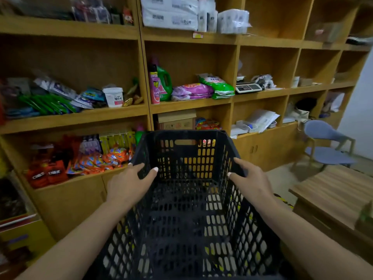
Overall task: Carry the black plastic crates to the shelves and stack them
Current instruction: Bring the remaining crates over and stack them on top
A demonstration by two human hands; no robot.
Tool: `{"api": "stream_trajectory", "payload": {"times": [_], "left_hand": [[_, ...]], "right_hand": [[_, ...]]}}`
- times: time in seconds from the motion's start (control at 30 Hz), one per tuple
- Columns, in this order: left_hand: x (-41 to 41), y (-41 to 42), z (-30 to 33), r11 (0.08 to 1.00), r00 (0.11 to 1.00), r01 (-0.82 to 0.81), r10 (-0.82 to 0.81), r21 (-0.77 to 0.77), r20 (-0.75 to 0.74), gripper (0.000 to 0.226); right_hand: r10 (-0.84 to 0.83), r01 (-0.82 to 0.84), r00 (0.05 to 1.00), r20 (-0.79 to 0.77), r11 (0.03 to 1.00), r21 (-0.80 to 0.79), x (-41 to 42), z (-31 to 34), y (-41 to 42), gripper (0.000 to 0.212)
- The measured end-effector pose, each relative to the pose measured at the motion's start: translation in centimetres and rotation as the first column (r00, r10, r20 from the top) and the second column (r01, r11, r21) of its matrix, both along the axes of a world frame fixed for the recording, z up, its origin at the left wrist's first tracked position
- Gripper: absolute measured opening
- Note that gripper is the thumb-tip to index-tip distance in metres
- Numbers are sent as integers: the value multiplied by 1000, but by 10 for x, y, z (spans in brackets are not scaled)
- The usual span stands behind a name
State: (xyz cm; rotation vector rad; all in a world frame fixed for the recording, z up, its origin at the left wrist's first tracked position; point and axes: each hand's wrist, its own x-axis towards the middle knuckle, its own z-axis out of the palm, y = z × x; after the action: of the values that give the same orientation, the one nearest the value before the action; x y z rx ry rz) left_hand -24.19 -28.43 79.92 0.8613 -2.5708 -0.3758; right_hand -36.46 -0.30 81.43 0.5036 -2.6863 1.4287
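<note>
A person's two hands hold a black plastic crate (187, 209) in front of wooden shelves (260, 93) stocked with packaged goods. The left hand (129, 185) grips the crate's left rim, fingers outside and thumb hooked inside; the right hand (252, 182) clasps the right rim likewise. The empty crate is carried clear of the shelves. A blue chair (327, 144) and a wooden counter (335, 190) stand at right.

Stocked shelves (181, 104) just beyond crate (187, 199)

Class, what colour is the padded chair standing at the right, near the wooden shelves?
The padded chair is pale blue-lilac, with light wooden legs; the head view shows it.
</note>
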Motion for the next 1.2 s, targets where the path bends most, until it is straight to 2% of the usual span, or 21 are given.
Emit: {"api": "stream_trajectory", "payload": {"times": [0.1,0.27,0.33,0.43,0.5,0.6,0.7,0.83,0.9,1.0,1.03,1.2], "left_hand": [[-29,-23,3,999,999,-32,32,-34,6,75],[-62,-51,-9,996,996,-87,87,-9,32,58],[-70,-57,-17,993,992,-113,111,32,68,57],[-81,-62,-23,988,984,-155,153,10,96,56],[-88,-63,-22,985,980,-175,173,12,103,57],[-93,-61,-23,980,956,-197,200,-38,217,66],[-91,-54,-27,974,920,-214,227,-77,320,73],[-91,-44,-31,956,868,-228,285,-183,407,81],[-90,-47,-31,970,880,-213,244,-119,408,82],[-82,-61,-20,973,954,-153,99,175,283,79],[-80,-65,-16,964,970,-128,72,232,233,77],[-81,-66,-12,965,990,-77,43,252,138,72]], "right_hand": [[35,-34,999,-6,999,22,-36,2,-26,55],[122,-122,992,27,992,23,-93,-6,-65,52],[166,-168,985,43,984,58,-113,-13,-76,50],[226,-229,973,43,964,133,-141,-19,-87,48],[282,-284,959,40,933,220,-159,-21,-92,51],[415,-411,906,81,819,399,-175,-27,-92,63],[507,-504,854,120,747,432,-186,-35,-87,70],[525,-523,841,129,732,436,-188,-42,-83,74],[523,-526,841,136,733,431,-189,-43,-84,76],[525,-529,841,133,742,413,-193,-41,-86,81],[524,-531,840,137,746,401,-195,-40,-88,83],[529,-528,842,111,761,378,-201,-36,-98,83]]}}
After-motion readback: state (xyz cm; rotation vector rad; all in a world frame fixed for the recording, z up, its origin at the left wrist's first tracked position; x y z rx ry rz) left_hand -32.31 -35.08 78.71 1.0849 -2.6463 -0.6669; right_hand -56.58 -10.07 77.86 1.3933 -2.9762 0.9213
